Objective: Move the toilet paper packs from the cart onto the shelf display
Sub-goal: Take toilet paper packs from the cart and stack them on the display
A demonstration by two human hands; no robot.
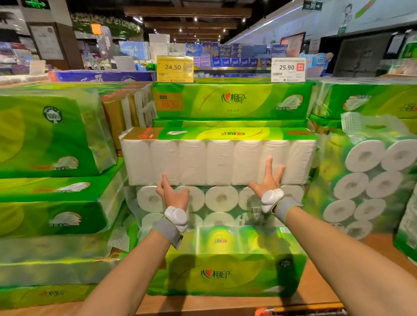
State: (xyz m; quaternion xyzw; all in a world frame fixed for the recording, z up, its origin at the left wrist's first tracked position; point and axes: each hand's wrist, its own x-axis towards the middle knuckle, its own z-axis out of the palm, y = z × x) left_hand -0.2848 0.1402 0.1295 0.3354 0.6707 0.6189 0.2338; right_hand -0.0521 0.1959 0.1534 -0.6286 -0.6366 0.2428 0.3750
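My left hand (172,195) and right hand (268,182) are both spread wide, straight fingers pressing the white front of the toilet paper pack (219,157). It lies on the shelf display (209,306), atop a pack of rolls (221,198), between green stacks.

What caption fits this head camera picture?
Left hand and right hand press a toilet paper pack stacked on the shelf.
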